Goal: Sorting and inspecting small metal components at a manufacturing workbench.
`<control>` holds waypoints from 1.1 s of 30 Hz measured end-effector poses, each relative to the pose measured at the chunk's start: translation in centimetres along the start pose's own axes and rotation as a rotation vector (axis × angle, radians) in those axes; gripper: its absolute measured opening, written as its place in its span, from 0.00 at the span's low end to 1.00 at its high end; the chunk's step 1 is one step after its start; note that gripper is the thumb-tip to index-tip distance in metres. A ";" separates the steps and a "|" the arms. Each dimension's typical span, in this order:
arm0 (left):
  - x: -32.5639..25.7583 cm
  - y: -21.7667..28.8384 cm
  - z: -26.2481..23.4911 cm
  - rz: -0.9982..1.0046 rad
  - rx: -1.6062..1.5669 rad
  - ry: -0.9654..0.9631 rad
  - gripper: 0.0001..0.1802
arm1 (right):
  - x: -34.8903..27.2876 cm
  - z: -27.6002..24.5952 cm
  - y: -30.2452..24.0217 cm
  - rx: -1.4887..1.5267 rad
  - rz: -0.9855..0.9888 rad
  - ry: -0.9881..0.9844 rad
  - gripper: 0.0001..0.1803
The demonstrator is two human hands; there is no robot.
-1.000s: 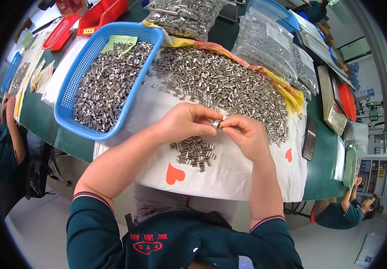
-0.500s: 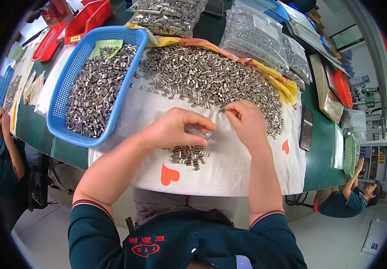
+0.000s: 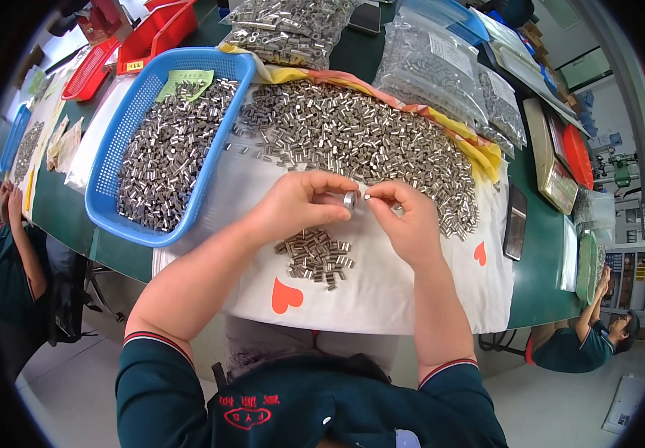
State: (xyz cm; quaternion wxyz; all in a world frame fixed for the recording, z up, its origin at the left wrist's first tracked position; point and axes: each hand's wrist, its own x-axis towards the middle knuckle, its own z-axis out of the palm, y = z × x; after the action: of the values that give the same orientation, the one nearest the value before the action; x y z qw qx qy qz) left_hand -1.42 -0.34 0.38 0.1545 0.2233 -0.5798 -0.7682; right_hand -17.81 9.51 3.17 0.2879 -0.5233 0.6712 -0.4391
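Note:
My left hand (image 3: 298, 203) is closed on a short, shiny metal ring (image 3: 349, 201), held between thumb and fingers above the white cloth (image 3: 382, 295). Just to its right, my right hand (image 3: 410, 224) pinches a small metal cylinder (image 3: 368, 197), its end close to the ring but apart from it. Beyond both hands spreads a wide heap of similar small metal cylinders (image 3: 367, 138). A smaller pile of cylinders (image 3: 316, 257) lies on the cloth below my left hand, above a printed orange heart.
At the left stands a blue perforated basket (image 3: 98, 196) of cylinders with a green slip. Bags of metal parts (image 3: 430, 67) lie at the back, behind a rolled yellow cloth edge (image 3: 487, 153). A dark phone (image 3: 515, 222) rests at the right. Other people sit at both sides.
My right hand has come back from the heap's near edge with a cylinder in its pinch, toward the ring. My left hand has turned the ring and raised it slightly.

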 end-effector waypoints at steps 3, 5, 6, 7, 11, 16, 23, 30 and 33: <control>0.2 0.1 0.0 0.023 -0.101 0.011 0.19 | -0.1 0.4 0.0 0.030 -0.171 -0.022 0.04; 0.3 -0.1 -0.1 0.032 -0.106 -0.002 0.19 | -0.1 0.4 0.0 0.013 -0.159 -0.025 0.05; 0.2 -0.1 -0.1 0.031 -0.106 -0.001 0.19 | -0.1 0.4 0.0 -0.005 -0.149 -0.025 0.05; 0.3 -0.2 -0.1 0.030 -0.062 0.007 0.19 | -0.1 0.4 0.0 -0.003 -0.150 -0.028 0.05; 0.2 -0.3 0.2 0.040 0.120 0.057 0.18 | -0.5 1.0 0.1 -0.260 -0.330 0.043 0.05; 0.0 -0.3 0.1 0.009 0.108 0.105 0.18 | -0.7 1.9 -0.2 -0.381 -0.379 0.160 0.05; 0.1 -0.3 0.3 -0.001 0.053 0.020 0.18 | -0.3 -0.4 0.0 -0.139 -0.179 -0.074 0.06; -0.7 -0.2 0.5 -0.007 0.236 -0.191 0.20 | 0.3 -2.6 0.4 -0.090 0.005 -0.116 0.08; -1.0 0.2 0.5 0.085 0.280 -0.228 0.20 | 0.6 -3.1 1.0 -0.311 0.042 -0.008 0.06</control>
State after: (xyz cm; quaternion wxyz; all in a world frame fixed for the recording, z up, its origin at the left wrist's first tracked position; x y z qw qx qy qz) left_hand -0.88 0.54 0.81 0.0873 0.1294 -0.7037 -0.6932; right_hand -21.03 9.84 3.70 0.2153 -0.5493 0.7406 -0.3217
